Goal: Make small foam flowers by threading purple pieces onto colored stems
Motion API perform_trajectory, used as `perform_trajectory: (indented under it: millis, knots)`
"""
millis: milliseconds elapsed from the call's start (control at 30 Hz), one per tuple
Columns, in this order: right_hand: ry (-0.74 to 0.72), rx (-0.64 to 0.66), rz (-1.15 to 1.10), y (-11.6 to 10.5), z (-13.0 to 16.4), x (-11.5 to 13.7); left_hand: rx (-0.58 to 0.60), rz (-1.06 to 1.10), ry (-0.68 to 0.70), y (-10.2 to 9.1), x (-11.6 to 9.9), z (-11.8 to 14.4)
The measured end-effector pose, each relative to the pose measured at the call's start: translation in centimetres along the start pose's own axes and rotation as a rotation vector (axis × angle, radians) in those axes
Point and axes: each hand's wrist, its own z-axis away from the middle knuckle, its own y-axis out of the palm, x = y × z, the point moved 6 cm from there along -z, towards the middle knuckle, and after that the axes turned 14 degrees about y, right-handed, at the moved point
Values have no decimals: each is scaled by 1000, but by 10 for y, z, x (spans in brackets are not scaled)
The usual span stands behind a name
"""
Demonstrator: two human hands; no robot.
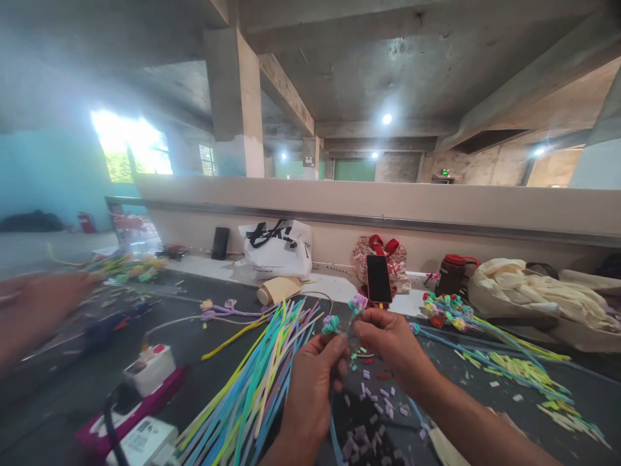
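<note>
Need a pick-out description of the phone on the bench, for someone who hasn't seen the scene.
Start at the long pale wall behind the dark table. At its foot, near the middle, sits a floral cloth bag with red handles. The phone leans upright against that bag: a dark screen in a pink-red case, unlike the plain black slab standing farther left beside the white bag.

A single head-worn camera looks forward and slightly down from close above the dark worktable, its wide lens bowing the edges, taking in the low wall, concrete ceiling and, blurred at left, perhaps another person's hand.
</note>
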Motion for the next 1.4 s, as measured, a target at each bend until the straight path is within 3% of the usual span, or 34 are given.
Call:
perform_trajectory:
  millis: [500,633,800,900,1000,1200,1300,1400]
  knots:
    - [3,61,-97,10,-5,-6,-32,71,65,3,-3,2]
    - [19,38,152,5,-2,-7,-81,78,16,-2,-2,-1]
    - [-431,-100,857,9,24,10,-98,83,56,-3,-4,-2]
    - [-551,-118,1231,21,36,10,-103,68,80,-2,-1,-1]
    - [-650,-72,1444,31,42,16,-116,46,98,-2,2,-2]
    - [-713,-60,1520,28,31,50,-18,-51,87,5,-1,0]
    - [-650,-99,1413,17,21,69,23,-127,115,7,-8,5]
    - [-480,45,1281,7,7,75,92,-205,123,12,-11,9]
